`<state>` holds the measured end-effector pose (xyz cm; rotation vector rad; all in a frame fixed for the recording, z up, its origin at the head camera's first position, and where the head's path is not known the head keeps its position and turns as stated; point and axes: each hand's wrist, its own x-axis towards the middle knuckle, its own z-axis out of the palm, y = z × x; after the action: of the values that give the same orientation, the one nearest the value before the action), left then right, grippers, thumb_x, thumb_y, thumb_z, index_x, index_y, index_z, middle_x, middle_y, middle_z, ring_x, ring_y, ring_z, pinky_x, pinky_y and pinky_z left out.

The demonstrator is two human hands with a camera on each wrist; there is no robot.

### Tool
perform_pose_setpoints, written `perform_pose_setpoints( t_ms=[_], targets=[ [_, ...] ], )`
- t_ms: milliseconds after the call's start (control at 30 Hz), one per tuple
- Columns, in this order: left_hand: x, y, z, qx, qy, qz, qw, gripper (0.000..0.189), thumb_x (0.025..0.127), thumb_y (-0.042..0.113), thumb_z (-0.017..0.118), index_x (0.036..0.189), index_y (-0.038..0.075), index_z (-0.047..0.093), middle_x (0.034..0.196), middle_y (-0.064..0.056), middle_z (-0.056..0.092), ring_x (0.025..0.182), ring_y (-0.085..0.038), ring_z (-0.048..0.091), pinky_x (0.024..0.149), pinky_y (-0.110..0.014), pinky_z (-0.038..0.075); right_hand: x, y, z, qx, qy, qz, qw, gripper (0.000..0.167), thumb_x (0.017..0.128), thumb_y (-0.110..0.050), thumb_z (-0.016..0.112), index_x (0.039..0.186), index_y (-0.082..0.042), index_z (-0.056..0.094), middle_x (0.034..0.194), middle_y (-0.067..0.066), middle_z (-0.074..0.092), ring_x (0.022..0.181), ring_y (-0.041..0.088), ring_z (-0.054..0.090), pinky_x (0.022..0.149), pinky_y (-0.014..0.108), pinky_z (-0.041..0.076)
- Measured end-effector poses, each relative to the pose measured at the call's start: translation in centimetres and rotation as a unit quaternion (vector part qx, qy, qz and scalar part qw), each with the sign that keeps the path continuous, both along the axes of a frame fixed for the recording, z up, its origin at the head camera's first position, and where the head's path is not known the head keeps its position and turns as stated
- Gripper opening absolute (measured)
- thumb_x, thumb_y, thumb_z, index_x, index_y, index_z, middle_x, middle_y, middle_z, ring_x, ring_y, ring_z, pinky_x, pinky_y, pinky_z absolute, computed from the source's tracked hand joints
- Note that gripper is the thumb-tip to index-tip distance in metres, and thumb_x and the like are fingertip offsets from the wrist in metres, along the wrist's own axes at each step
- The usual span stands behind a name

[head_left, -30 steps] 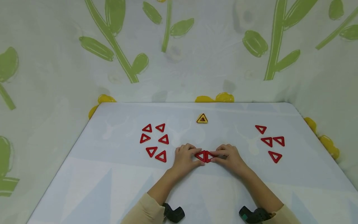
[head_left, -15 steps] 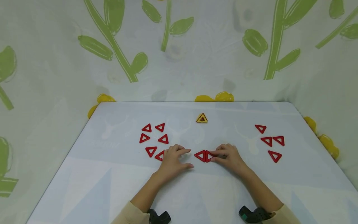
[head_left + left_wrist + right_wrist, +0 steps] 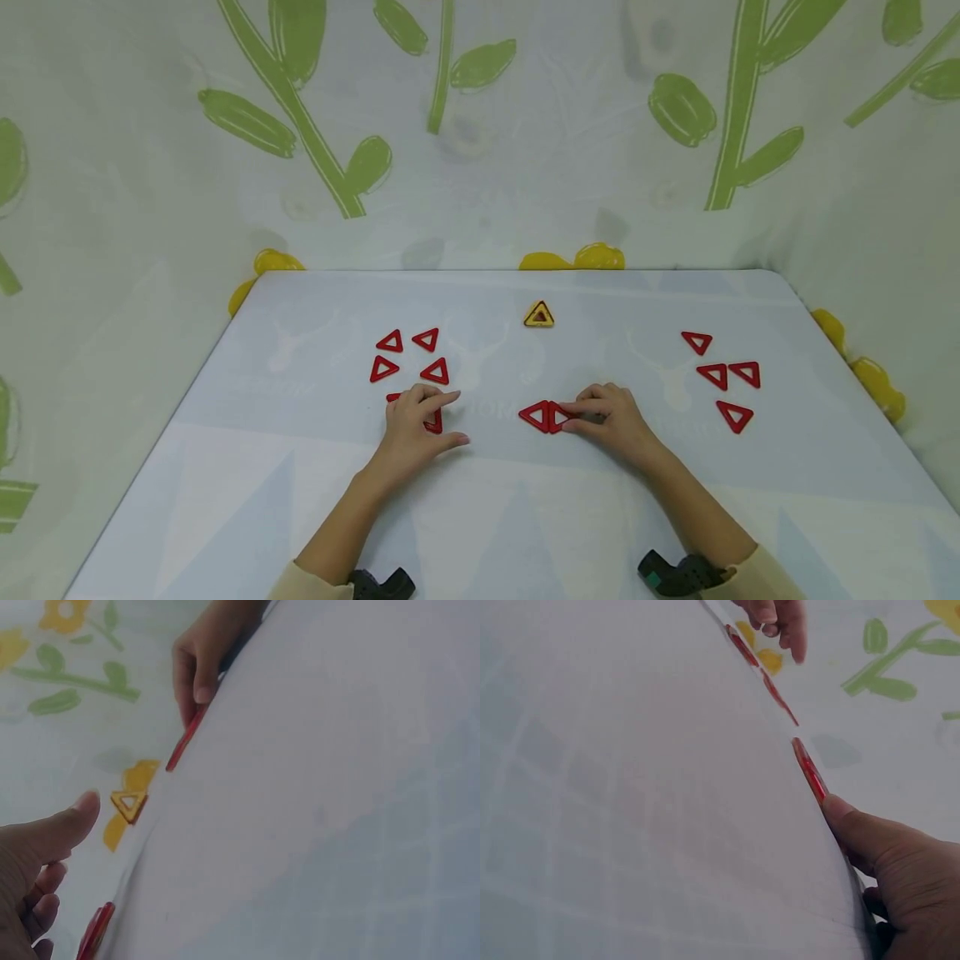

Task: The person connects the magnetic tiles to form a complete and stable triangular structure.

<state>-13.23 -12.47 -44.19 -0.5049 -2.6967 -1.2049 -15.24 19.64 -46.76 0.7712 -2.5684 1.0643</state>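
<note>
Two red triangle tiles lie edge to edge at mid-table in the head view, the left tile [image 3: 545,417] and the right tile [image 3: 551,418]. My right hand [image 3: 613,423] pinches the right tile between thumb and fingers; the right wrist view shows the thumb on that tile's red edge [image 3: 810,769]. Over the left group, my left hand [image 3: 412,429] has thumb and index finger spread apart with nothing between them. It partly covers two of that group's tiles, one being the lower tile [image 3: 438,422]. The left wrist view shows the left hand [image 3: 34,877] beside a red tile [image 3: 94,934].
Several more red triangles, such as an upper-left tile [image 3: 399,340], lie behind the left hand. Another group, with a low tile [image 3: 732,427], lies at the right. A yellow triangle [image 3: 539,323] is near the back edge of the pale table [image 3: 480,517], before a leaf-patterned wall [image 3: 540,167].
My left hand has let go of the left middle tile and moved left over the left group, fingers spread. The right hand keeps its pinch in the same place.
</note>
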Motion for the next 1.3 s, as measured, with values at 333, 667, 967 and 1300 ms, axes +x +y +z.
perform_pose_setpoints(
  t_ms=[333,667,967,1300],
  targets=[
    [0.0,-3.0,0.0,-0.049,-0.016,0.021,0.9985,0.058,0.067,0.021,0.085,0.121,0.010,0.065,0.104,-0.003,0.054,0.097,-0.019,0.049,0.085,-0.046,0.023,0.3,-0.2,0.0,-0.005,-0.010,-0.006,0.9999,0.027,0.068,-0.011,0.082,0.094,-0.008,0.076,0.083,-0.002,0.063,0.079,0.011,0.050,0.070,0.032,0.034],
    [-0.3,-4.2,-0.2,-0.089,-0.053,0.035,0.9940,0.041,0.073,0.020,0.081,0.112,0.011,0.071,0.098,-0.003,0.054,0.099,-0.022,0.048,0.088,-0.048,0.020,0.3,-0.3,-0.1,-0.002,-0.019,-0.006,0.9998,0.026,0.070,-0.012,0.081,0.095,-0.009,0.076,0.084,-0.002,0.062,0.080,0.011,0.051,0.071,0.032,0.035],
    [-0.3,-3.8,-0.4,-0.076,-0.056,0.035,0.9949,0.031,0.073,0.021,0.081,0.103,0.013,0.075,0.095,0.001,0.056,0.097,-0.020,0.049,0.087,-0.046,0.020,0.2,-0.3,0.1,-0.003,-0.009,-0.006,0.9999,0.025,0.068,-0.013,0.082,0.093,-0.008,0.077,0.083,-0.002,0.063,0.079,0.011,0.050,0.071,0.033,0.035],
    [-0.1,-2.7,-0.5,-0.093,-0.045,0.026,0.9943,0.031,0.074,0.027,0.080,0.104,0.017,0.075,0.088,0.007,0.059,0.096,-0.018,0.049,0.088,-0.048,0.019,0.1,-0.1,0.2,0.008,-0.019,-0.012,0.9997,0.026,0.070,-0.014,0.082,0.094,-0.009,0.077,0.084,-0.002,0.063,0.081,0.012,0.051,0.072,0.033,0.035]
  ],
)
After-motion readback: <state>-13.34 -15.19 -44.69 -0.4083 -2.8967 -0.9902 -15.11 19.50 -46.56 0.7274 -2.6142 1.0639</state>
